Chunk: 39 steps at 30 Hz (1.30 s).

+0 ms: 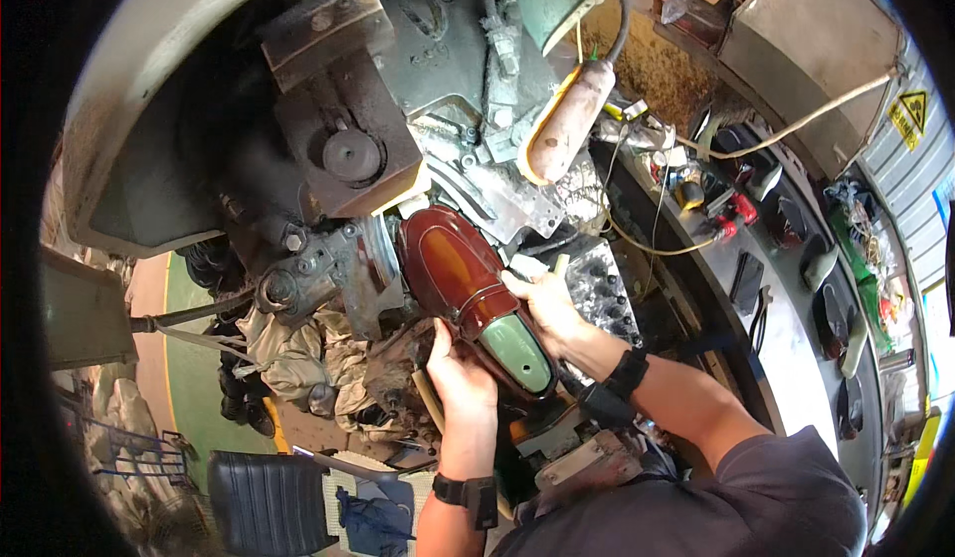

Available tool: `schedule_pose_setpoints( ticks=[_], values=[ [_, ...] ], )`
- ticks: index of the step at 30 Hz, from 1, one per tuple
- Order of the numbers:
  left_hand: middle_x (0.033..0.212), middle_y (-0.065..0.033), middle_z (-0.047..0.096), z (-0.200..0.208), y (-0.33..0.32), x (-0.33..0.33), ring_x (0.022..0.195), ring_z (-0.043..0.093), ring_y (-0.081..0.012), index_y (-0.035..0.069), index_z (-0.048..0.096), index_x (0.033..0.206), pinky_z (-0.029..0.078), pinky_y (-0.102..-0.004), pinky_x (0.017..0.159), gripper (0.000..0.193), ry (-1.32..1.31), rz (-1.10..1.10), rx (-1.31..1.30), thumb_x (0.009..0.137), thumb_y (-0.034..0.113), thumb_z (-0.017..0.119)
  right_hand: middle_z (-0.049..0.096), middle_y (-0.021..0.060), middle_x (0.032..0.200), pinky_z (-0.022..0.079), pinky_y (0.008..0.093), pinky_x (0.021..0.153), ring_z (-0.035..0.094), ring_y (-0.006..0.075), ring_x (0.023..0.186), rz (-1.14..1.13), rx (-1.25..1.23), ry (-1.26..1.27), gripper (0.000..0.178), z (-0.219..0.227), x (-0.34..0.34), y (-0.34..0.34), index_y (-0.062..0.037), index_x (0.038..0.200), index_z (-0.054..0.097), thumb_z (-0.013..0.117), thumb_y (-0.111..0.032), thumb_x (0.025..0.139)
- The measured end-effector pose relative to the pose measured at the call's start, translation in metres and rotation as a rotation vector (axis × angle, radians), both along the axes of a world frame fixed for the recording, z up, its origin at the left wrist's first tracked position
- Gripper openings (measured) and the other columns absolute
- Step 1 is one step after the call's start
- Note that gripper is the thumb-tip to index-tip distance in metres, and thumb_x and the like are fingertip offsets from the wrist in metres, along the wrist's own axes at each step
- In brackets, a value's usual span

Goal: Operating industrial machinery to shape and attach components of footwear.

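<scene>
A glossy red-brown leather shoe upper (450,255) with pale stitching lies in the middle, toe pointing away from me. It is pulled over a green shoe last (515,350), whose top with a small hole shows at the near end. My left hand (464,373) grips the near left side, thumb upward against the leather. On the right edge sits my right hand (545,308), thumb on top and fingers partly hidden beneath. The toe end rests close to the metal plates (374,262) of a machine; whether it touches them is hard to tell.
A dark steel block (348,149) of the machine stands above the toe. A worn padded lamp (569,124) hangs at upper right. On the right, a curved rack (796,358) carries several shoes on lasts. A black chair (267,505) stands at lower left.
</scene>
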<state>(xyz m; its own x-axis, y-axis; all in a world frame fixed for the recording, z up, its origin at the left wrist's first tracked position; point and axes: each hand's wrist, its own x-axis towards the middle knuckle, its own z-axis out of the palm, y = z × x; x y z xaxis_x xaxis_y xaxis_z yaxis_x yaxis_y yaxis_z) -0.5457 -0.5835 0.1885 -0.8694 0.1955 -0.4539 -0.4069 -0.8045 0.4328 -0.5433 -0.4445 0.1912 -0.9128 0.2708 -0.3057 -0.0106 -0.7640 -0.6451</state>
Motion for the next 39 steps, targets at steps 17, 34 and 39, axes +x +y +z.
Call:
schedule_pose_setpoints(
  ticks=[17, 34, 39],
  values=[
    [0.1, -0.0096, 0.068, -0.036, 0.029, -0.014, 0.087, 0.066, -0.0201, 0.0, 0.06, 0.104, 0.056, -0.0376, 0.079, 0.026, 0.046, 0.429, -0.393, 0.101, 0.026, 0.063, 0.073, 0.0094, 0.098, 0.059, 0.0314, 0.073, 0.07, 0.0168, 0.08, 0.069, -0.002, 0.005, 0.017, -0.014, -0.007, 0.003, -0.0003, 0.109, 0.065, 0.064, -0.013, 0.098],
    [0.105, -0.0094, 0.071, -0.024, 0.03, -0.011, 0.089, 0.068, -0.0215, -0.002, 0.067, 0.106, 0.057, -0.0371, 0.08, 0.031, 0.048, 0.367, -0.302, 0.101, 0.028, 0.064, 0.072, 0.0076, 0.099, 0.06, 0.032, 0.072, 0.07, 0.017, 0.083, 0.038, -0.074, -0.065, 0.022, -0.021, -0.003, 0.004, -0.0033, 0.104, 0.068, 0.073, -0.022, 0.094],
    [0.111, -0.0094, 0.07, -0.018, 0.024, -0.011, 0.095, 0.068, -0.0217, -0.003, 0.067, 0.112, 0.058, -0.0378, 0.082, 0.031, 0.028, 0.319, -0.237, 0.102, 0.026, 0.062, 0.072, 0.0055, 0.097, 0.059, 0.0316, 0.072, 0.07, 0.016, 0.082, 0.061, -0.123, -0.104, 0.018, -0.005, -0.002, 0.0, -0.0069, 0.1, 0.068, 0.073, -0.023, 0.094]
  ],
)
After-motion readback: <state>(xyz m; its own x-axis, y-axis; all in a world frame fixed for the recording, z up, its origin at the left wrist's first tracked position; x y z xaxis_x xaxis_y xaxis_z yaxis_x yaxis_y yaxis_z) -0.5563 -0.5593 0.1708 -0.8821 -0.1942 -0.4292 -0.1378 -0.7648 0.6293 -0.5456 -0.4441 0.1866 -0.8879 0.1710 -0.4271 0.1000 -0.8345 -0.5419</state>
